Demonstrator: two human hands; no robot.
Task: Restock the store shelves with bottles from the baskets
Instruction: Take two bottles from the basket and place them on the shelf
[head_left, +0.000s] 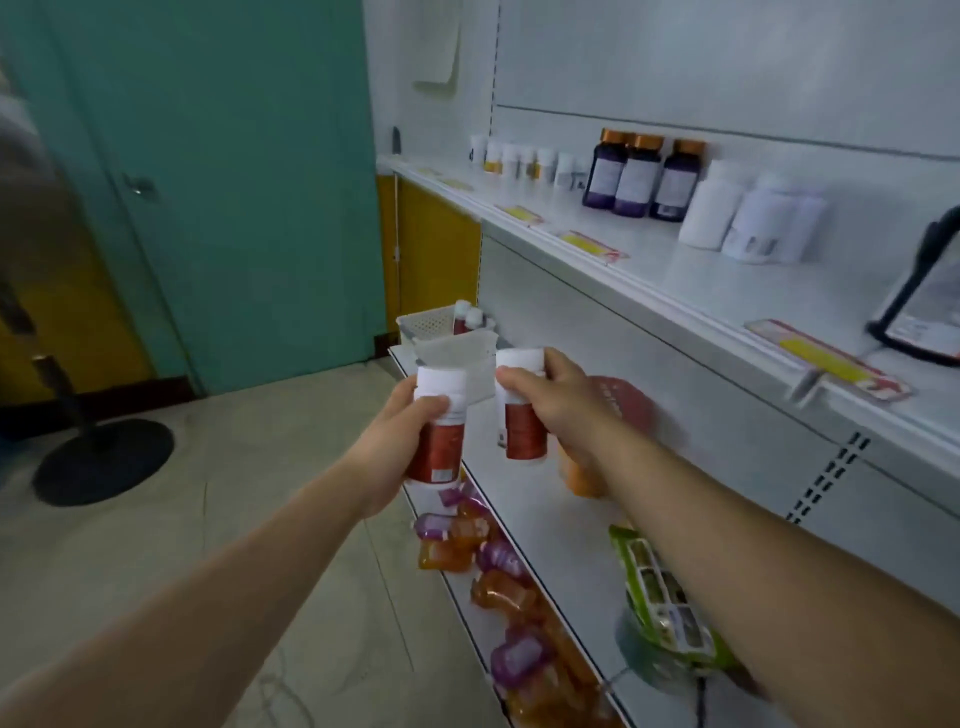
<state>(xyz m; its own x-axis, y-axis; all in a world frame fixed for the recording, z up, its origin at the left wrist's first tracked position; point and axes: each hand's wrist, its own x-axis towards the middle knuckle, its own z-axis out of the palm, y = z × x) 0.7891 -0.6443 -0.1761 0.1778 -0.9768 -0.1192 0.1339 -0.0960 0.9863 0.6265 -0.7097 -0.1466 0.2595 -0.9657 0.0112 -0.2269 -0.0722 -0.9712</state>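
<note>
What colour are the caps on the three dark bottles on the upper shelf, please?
Orange to copper, on the three dark purple bottles of the upper shelf; the head view, the only one, shows it.

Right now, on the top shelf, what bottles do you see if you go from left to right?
Small white bottles → three dark purple bottles with orange caps → big white bottles → a black-framed stand at the picture's right edge. All of them stand on the top shelf.
</note>
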